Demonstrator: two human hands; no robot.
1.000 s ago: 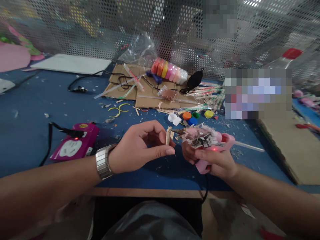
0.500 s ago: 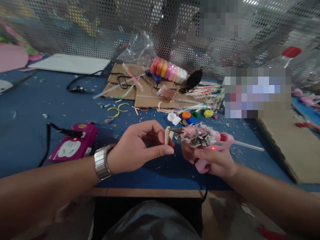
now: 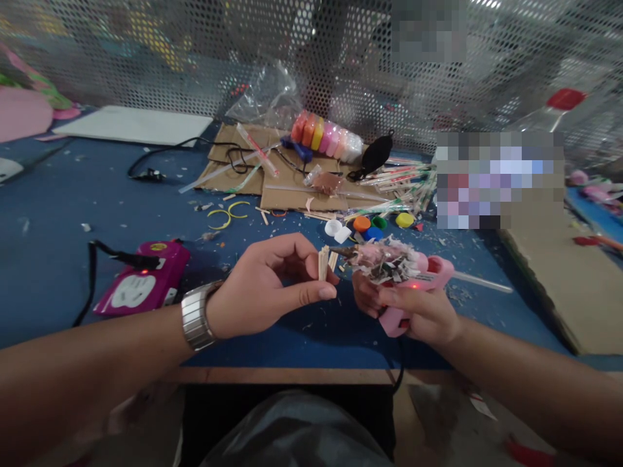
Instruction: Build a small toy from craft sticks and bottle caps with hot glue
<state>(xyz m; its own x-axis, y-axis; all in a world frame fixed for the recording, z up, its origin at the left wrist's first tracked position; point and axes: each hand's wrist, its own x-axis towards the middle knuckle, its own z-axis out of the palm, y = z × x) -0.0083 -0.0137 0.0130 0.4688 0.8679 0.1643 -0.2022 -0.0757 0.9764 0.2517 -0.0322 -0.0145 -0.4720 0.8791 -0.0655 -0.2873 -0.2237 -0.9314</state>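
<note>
Clock directions are taken from the sticks, twelve being the far side. The wooden sticks (image 3: 323, 264) are short, pale and square-cut, bundled roughly upright above the blue table (image 3: 272, 350). The glue gun (image 3: 389, 266), at three o'clock, is pink; its barrel is caked with shredded grey-white debris, a red light glows on its side, and a clear glue stick (image 3: 481, 282) projects from the rear. Its dark nozzle points to nine, right beside the sticks' upper ends; contact cannot be confirmed from this view.

The left hand (image 3: 270, 285), its forearm entering from eight, pinches the sticks between thumb and curled fingers. The right hand (image 3: 413, 310), its forearm entering from four, is wrapped around the gun's handle, thumb along the side.

Count: one gun; one magenta box (image 3: 143, 275) with a lit red light, at nine; two yellow curved strips (image 3: 228, 214) at ten; five caps (image 3: 361, 224) (white, orange, green, blue, yellow) between twelve and two; one red-topped bottle (image 3: 565, 99) at two.
</note>
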